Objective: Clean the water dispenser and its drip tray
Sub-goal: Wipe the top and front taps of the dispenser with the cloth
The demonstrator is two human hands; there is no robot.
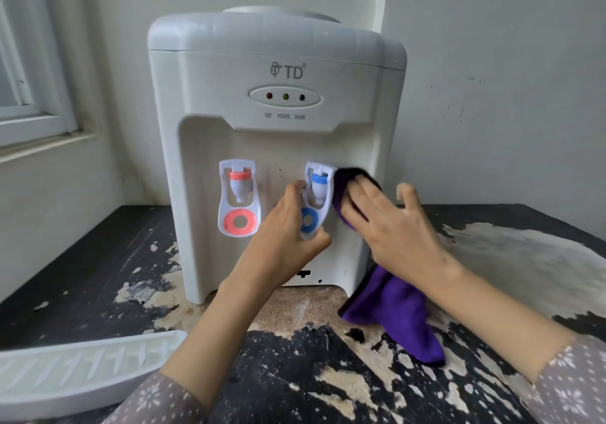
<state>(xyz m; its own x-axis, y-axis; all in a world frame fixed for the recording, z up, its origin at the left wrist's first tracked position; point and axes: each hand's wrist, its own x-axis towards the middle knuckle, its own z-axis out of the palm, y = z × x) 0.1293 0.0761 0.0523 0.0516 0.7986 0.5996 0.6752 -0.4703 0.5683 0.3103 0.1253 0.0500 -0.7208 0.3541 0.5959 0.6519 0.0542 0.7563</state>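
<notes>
Table point(98, 259): dark top, coating flaked off in pale patches across the middle and right. Wall close behind, window at far left.

Water dispenser point(278, 128): white, upright near the back of the table, no bottle on top. Slot at its foot stood bare. Drip tray point(82, 371) already out, lying flat at the near left corner, well apart from the unit.

Purple cloth point(393, 318): upper part pressed flat to the recess wall just right of the blue tap point(318, 184), the rest hanging to the table.

My right hand point(393, 223): grip released, palm and fingers spread over the cloth. My left hand point(288, 230): grip clenched on the blue tap's lever, steadying it. Red tap point(240, 191) untouched, to the left.

Risks, as I judged them: pulling too hard on the lever could strain it or let out leftover water. The trailing cloth end could drag grit off the flaking table back onto the casing. A hard push might shift the unit.

In the way: the tap housing blocked the narrow strip behind it.
</notes>
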